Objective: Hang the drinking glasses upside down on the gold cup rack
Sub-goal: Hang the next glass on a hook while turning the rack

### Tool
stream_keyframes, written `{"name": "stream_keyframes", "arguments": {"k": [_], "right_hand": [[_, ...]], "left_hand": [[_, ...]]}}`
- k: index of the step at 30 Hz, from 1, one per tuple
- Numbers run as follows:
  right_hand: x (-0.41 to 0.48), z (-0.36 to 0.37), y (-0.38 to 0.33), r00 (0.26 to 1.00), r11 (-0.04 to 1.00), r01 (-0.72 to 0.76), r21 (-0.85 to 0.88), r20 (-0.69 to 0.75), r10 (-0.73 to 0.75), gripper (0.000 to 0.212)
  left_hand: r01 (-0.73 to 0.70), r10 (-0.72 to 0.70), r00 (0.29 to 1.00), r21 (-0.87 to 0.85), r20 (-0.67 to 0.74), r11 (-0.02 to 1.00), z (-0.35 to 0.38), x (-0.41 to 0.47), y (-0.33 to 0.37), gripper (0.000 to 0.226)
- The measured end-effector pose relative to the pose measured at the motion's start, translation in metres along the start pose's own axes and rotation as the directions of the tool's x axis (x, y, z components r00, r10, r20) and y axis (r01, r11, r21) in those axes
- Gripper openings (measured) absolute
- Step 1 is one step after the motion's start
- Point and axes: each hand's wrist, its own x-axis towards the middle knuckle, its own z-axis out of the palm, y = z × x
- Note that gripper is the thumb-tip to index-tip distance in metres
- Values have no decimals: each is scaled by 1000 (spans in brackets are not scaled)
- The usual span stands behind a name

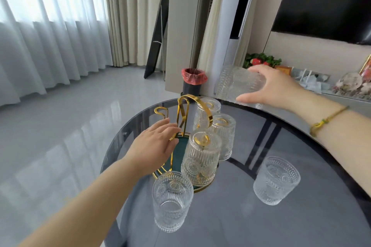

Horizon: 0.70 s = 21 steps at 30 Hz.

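Note:
The gold cup rack [183, 110] with a dark green base stands on the round glass table [281, 226]. Three ribbed clear glasses hang upside down on its right side: one at the back [207, 112], one in the middle [223, 136], one at the front [200, 158]. My right hand [275, 88] holds another ribbed glass [236, 84] on its side, in the air above and to the right of the rack. My left hand [154, 146] rests flat, fingers apart, against the rack's left side. Two upright glasses stand on the table, one near the front [170, 200], one at the right [276, 180].
A black bin with a red liner [193, 81] stands on the floor behind the table. A low white shelf with ornaments [341, 86] runs along the right wall under a dark screen. Curtains cover the window at left. The rack's left hooks [160, 110] carry nothing.

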Motion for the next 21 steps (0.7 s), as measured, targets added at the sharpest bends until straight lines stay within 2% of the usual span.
{"name": "stream_keyframes", "arguments": {"k": [3,8,13,16,21], "right_hand": [[38,11,-13,996,998,48,-38,81,-45,77],[83,34,-37,972,982,74,-172,233,-33,86],[105,51,-59,913,953,160,-256,405,-44,83],[116,58,-67,890,930,218,-298,451,-64,83],[131,53,-71,874,869,282,-407,482,-57,83]], "left_hand": [[-22,20,997,-26,-74,999,4,-2,1,35],[-58,58,988,4,-145,998,2,-4,1,30],[-58,66,987,57,-148,997,0,-3,-2,32],[-38,39,988,12,-149,999,1,-2,-3,33],[-54,59,982,34,-177,998,2,-1,-4,29]]}}
